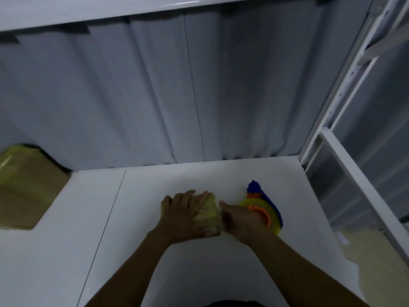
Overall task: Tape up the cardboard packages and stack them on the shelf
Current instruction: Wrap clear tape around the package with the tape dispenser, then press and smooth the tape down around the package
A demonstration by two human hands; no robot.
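Note:
A small cardboard package (209, 214) wrapped in yellowish tape lies on the white shelf board (132, 218). My left hand (181, 214) lies flat on top of it, fingers straight and pointing away from me. My right hand (240, 222) grips a tape dispenser (269, 212) with a blue frame, an orange hub and a yellow tape roll, right beside the package's right edge. A larger taped cardboard package (26, 189) stands on the shelf at the far left.
A grey curtain (177, 96) hangs along the back of the shelf. A white metal upright (340, 96) and rail (363, 185) bound the right side. Another shelf board (88, 7) runs overhead. Pale flooring (376, 262) shows at lower right.

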